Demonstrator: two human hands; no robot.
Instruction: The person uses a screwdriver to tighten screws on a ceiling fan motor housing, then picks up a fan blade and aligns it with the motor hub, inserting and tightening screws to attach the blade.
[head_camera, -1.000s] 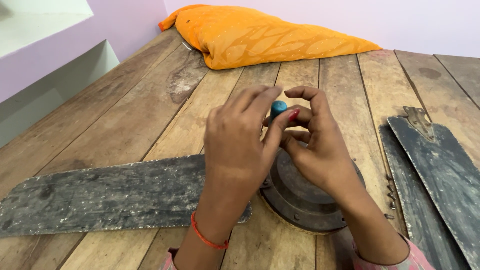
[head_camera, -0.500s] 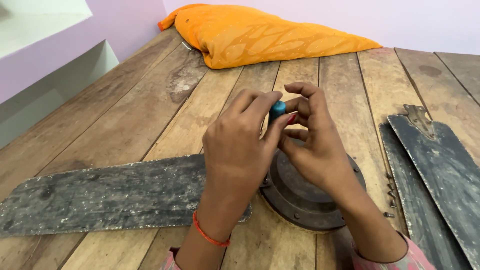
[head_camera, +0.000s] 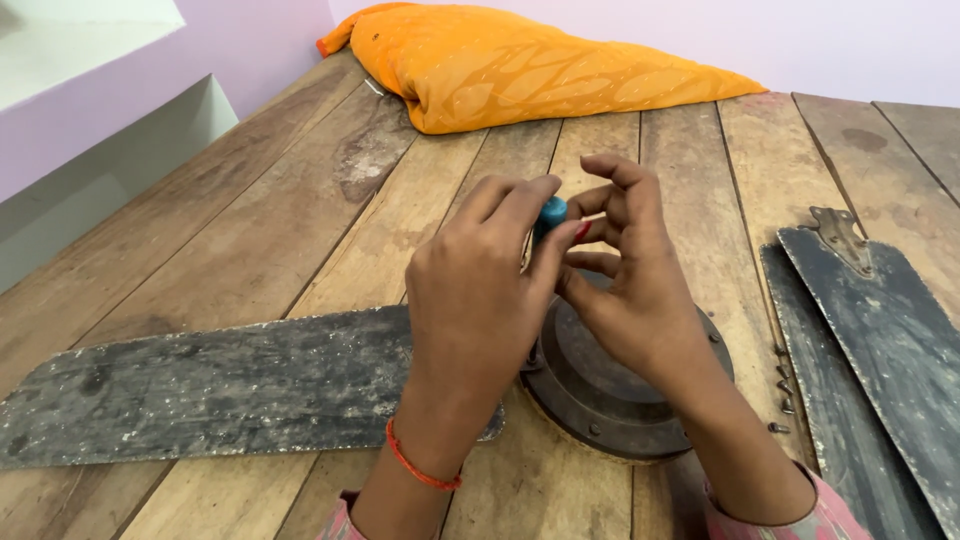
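My left hand (head_camera: 475, 300) and my right hand (head_camera: 635, 290) meet above a round, dark metal fan motor housing (head_camera: 610, 400) lying on the wooden floor. Both grip a small blue-handled tool (head_camera: 549, 214) that stands upright between the fingers; only its blue top shows. A red-orange thread band circles my left wrist. A dusty grey fan blade (head_camera: 230, 385) stretches left from the motor on the planks.
Two more dark fan blades (head_camera: 880, 340) lie at the right, with several small screws (head_camera: 783, 380) beside them. An orange pillow (head_camera: 530, 65) rests at the far end of the plank floor (head_camera: 300, 220). A pale wall and ledge run along the left.
The hands have stayed over the motor. The fingers have shifted slightly around the blue tool top, which sits a little lower between them.
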